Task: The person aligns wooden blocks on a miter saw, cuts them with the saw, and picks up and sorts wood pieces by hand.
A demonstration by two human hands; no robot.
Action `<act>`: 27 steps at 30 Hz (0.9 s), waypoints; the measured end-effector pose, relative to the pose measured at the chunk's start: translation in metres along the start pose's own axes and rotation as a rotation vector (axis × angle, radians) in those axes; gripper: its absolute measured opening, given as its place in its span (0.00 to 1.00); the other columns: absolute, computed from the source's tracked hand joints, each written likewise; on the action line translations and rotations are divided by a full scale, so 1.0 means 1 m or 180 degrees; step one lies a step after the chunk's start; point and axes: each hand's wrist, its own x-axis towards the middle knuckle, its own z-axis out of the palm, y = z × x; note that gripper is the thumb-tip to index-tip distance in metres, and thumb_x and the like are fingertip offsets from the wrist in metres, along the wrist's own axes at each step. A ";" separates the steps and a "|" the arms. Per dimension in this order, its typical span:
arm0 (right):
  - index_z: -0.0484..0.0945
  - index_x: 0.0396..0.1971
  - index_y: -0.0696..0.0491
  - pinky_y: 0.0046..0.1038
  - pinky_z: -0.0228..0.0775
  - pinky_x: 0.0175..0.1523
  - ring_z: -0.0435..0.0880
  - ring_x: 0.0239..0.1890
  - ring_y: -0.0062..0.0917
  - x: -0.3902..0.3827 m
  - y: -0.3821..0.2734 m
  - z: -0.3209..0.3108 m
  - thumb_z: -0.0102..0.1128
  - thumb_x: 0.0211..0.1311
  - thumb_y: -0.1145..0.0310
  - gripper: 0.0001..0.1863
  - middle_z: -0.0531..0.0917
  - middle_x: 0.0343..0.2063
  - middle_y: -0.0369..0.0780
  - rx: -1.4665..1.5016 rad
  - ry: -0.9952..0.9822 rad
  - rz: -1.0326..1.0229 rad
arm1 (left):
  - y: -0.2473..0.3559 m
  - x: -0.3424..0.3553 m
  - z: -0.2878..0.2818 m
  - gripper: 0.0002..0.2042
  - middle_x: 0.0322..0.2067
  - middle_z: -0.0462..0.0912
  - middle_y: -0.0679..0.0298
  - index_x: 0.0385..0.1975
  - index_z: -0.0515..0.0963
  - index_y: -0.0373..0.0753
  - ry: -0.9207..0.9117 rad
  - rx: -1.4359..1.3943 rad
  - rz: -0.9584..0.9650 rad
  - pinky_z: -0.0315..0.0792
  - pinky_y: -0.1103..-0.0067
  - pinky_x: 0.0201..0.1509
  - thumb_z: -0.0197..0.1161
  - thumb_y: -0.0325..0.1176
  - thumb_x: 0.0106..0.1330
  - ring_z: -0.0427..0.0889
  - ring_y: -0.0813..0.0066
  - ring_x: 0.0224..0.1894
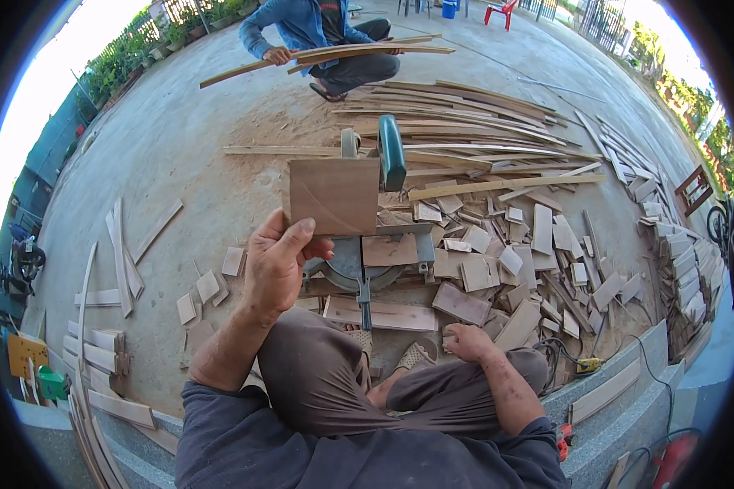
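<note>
My left hand [281, 257] is closed on a flat, roughly square wood board [333, 196], holding it up by its lower left corner, thumb in front. Behind and below the board stands a mitre saw with a green handle [391, 153] and a grey base [353, 269]; the raised board hides much of the saw. A smaller wood block [389, 250] lies on the saw's base against the fence. My right hand [467, 341] is beside my right knee, its fingers curled downward, with nothing visible in them.
Cut wood pieces [481, 269] are heaped right of the saw, with long strips [473, 122] beyond. A crouching person [322, 41] holds long strips [334, 55] at the far side. More boards [96, 350] lie left. A cable [640, 350] runs along the right ledge.
</note>
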 end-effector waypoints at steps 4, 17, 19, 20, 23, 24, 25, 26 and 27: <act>0.77 0.57 0.52 0.38 0.75 0.53 0.86 0.44 0.40 0.003 0.004 0.004 0.64 0.56 0.59 0.28 0.88 0.36 0.45 -0.0126 0.0259 -0.0234 | -0.007 0.001 -0.004 0.07 0.39 0.84 0.59 0.43 0.77 0.35 0.0014 0.0152 -0.0380 0.80 0.75 0.38 0.60 0.30 0.71 0.85 0.74 0.32; 0.76 0.57 0.53 0.38 0.75 0.55 0.85 0.46 0.41 -0.001 -0.001 0.004 0.63 0.55 0.59 0.29 0.87 0.37 0.46 -0.0100 0.0230 -0.0175 | -0.015 0.008 -0.006 0.06 0.34 0.83 0.60 0.40 0.76 0.34 -0.0009 0.0469 -0.0679 0.80 0.76 0.36 0.59 0.30 0.71 0.84 0.75 0.31; 0.76 0.57 0.53 0.38 0.75 0.55 0.84 0.46 0.42 -0.001 -0.001 0.004 0.63 0.55 0.58 0.29 0.87 0.38 0.46 -0.0051 0.0216 -0.0148 | -0.017 0.008 -0.007 0.06 0.34 0.83 0.60 0.40 0.76 0.34 -0.0044 0.0496 -0.0695 0.80 0.75 0.36 0.60 0.30 0.71 0.84 0.74 0.30; 0.76 0.57 0.53 0.38 0.74 0.55 0.84 0.47 0.42 -0.002 -0.001 0.003 0.62 0.55 0.57 0.29 0.86 0.39 0.47 -0.0081 0.0226 -0.0158 | -0.018 0.009 -0.007 0.06 0.34 0.83 0.60 0.40 0.76 0.34 -0.0071 0.0489 -0.0712 0.80 0.75 0.36 0.60 0.30 0.71 0.84 0.74 0.30; 0.76 0.58 0.53 0.39 0.74 0.56 0.84 0.48 0.42 -0.002 -0.002 0.001 0.62 0.55 0.56 0.30 0.86 0.40 0.47 -0.0085 0.0205 -0.0148 | -0.020 0.009 -0.009 0.06 0.33 0.83 0.61 0.40 0.76 0.34 -0.0111 0.0451 -0.0747 0.80 0.75 0.36 0.60 0.30 0.71 0.84 0.75 0.30; 0.76 0.58 0.53 0.39 0.74 0.56 0.83 0.49 0.42 -0.001 -0.003 0.000 0.62 0.56 0.56 0.30 0.86 0.41 0.47 -0.0076 0.0171 -0.0147 | -0.021 0.010 -0.012 0.06 0.35 0.84 0.60 0.42 0.76 0.34 -0.0160 0.0474 -0.0763 0.80 0.74 0.36 0.60 0.30 0.71 0.85 0.74 0.30; 0.76 0.58 0.53 0.39 0.74 0.56 0.83 0.49 0.42 -0.001 -0.002 0.000 0.62 0.56 0.56 0.30 0.86 0.41 0.47 -0.0059 0.0177 -0.0114 | -0.023 0.011 -0.014 0.07 0.36 0.84 0.60 0.43 0.76 0.35 -0.0217 0.0487 -0.0786 0.80 0.73 0.36 0.59 0.30 0.71 0.85 0.74 0.31; 0.75 0.58 0.52 0.40 0.72 0.58 0.82 0.52 0.43 0.000 -0.002 0.000 0.63 0.57 0.55 0.29 0.85 0.45 0.48 -0.0096 0.0113 -0.0102 | -0.023 0.011 -0.015 0.07 0.36 0.84 0.60 0.43 0.76 0.35 -0.0246 0.0479 -0.0808 0.80 0.73 0.36 0.59 0.30 0.71 0.85 0.74 0.31; 0.75 0.58 0.51 0.41 0.71 0.59 0.80 0.55 0.43 0.001 -0.002 -0.001 0.63 0.59 0.54 0.28 0.83 0.49 0.48 -0.0133 0.0049 -0.0092 | -0.023 0.011 -0.015 0.07 0.36 0.85 0.60 0.44 0.76 0.35 -0.0219 0.0493 -0.0801 0.80 0.73 0.36 0.59 0.30 0.71 0.85 0.74 0.31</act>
